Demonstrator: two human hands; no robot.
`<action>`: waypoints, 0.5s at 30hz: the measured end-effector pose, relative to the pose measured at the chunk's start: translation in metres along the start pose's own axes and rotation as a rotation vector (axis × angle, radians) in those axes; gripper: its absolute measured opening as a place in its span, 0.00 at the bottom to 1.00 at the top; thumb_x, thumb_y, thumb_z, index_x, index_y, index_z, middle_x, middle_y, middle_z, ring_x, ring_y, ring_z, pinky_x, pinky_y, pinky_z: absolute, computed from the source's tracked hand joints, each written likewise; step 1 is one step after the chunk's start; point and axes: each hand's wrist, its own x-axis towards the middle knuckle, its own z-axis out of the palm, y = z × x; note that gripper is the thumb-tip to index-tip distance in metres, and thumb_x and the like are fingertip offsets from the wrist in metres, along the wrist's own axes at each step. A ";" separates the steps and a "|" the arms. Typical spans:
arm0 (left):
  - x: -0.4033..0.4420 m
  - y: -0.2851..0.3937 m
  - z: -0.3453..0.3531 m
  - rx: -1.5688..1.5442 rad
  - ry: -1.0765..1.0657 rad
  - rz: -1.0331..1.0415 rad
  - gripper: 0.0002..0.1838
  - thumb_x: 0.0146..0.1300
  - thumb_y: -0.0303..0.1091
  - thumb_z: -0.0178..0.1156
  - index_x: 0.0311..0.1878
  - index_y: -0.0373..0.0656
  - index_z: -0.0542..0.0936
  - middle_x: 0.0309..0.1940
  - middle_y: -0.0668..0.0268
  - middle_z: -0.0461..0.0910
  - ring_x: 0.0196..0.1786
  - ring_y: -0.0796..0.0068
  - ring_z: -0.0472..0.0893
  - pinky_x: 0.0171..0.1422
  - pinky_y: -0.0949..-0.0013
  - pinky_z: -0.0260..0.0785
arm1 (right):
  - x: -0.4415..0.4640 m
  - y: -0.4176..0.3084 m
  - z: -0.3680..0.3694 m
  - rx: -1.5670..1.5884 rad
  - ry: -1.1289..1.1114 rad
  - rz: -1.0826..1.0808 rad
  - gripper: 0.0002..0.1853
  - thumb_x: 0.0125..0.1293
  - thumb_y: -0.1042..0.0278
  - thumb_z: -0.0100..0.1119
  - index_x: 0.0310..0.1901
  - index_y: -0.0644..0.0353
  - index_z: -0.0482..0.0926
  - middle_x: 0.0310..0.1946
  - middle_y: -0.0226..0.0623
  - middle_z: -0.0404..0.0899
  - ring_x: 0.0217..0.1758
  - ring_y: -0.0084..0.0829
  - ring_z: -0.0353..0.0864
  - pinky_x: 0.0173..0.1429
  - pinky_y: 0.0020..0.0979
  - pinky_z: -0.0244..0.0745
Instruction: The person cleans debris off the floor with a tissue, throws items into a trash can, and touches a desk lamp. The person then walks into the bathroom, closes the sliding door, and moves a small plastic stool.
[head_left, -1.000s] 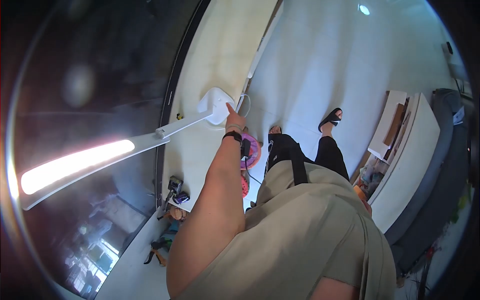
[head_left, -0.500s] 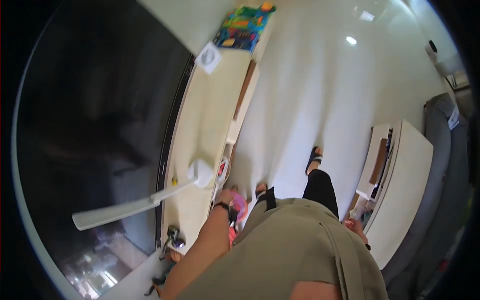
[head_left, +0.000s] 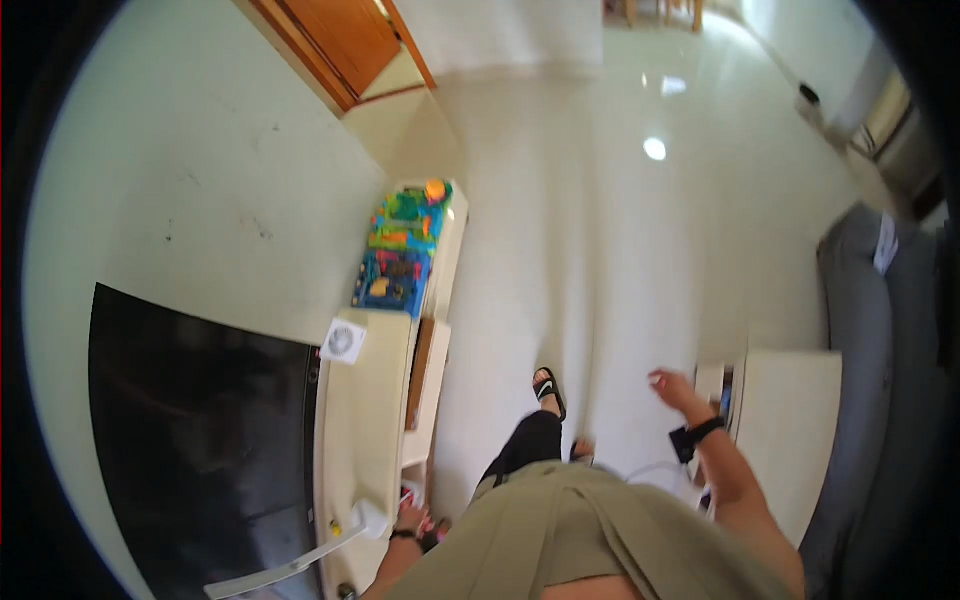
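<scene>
My left hand (head_left: 409, 520) is low in the view, beside the front edge of the long cream cabinet (head_left: 365, 420) and close to the base of a white desk lamp (head_left: 368, 519). Its fingers are small and blurred, and whether they hold anything is unclear. The lamp's arm stretches to the lower left, its light off. My right hand (head_left: 675, 390) hangs over the floor, left of a low cream table (head_left: 790, 420). Its fingers are loosely curled in, with nothing visible in them. A black band and a small black device (head_left: 683, 445) sit at that wrist.
A black television screen (head_left: 210, 430) stands behind the cabinet. Colourful toy boards (head_left: 400, 250) and a white card (head_left: 343, 341) lie along the cabinet. A grey sofa (head_left: 860, 320) is at the right. At the top left is a wooden door (head_left: 350, 45).
The lamp was lit and my left hand touched its base; the light then went off and the hand withdrew. The view has shifted ahead, the feet have stepped, and my right hand has swung forward.
</scene>
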 end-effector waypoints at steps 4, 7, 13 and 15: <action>0.041 0.042 -0.032 0.459 -0.210 -0.270 0.20 0.65 0.48 0.45 0.41 0.42 0.77 0.40 0.55 0.80 0.40 0.56 0.80 0.45 0.54 0.70 | 0.097 -0.004 -0.035 0.042 -0.062 0.028 0.13 0.58 0.64 0.60 0.45 0.54 0.79 0.23 0.41 0.79 0.28 0.34 0.79 0.35 0.34 0.75; 0.128 0.086 -0.093 0.280 -0.113 -0.437 0.23 0.64 0.51 0.45 0.47 0.41 0.77 0.46 0.56 0.79 0.47 0.54 0.78 0.50 0.54 0.70 | 0.144 0.010 -0.066 0.115 -0.096 0.230 0.14 0.58 0.61 0.56 0.42 0.59 0.80 0.32 0.49 0.80 0.39 0.47 0.80 0.45 0.39 0.75; 0.320 0.330 -0.311 -0.139 0.537 -0.122 0.24 0.51 0.45 0.58 0.48 0.39 0.79 0.45 0.48 0.79 0.50 0.51 0.78 0.56 0.58 0.70 | 0.198 0.080 -0.126 0.063 -0.123 0.384 0.07 0.60 0.70 0.57 0.35 0.64 0.80 0.22 0.37 0.79 0.24 0.26 0.80 0.27 0.29 0.75; 0.390 0.407 -0.380 -0.098 0.604 0.006 0.28 0.52 0.45 0.61 0.55 0.39 0.74 0.47 0.50 0.79 0.51 0.53 0.77 0.58 0.58 0.69 | 0.230 0.074 -0.146 0.321 -0.133 0.597 0.07 0.60 0.69 0.56 0.33 0.63 0.80 0.21 0.36 0.78 0.24 0.26 0.80 0.26 0.30 0.75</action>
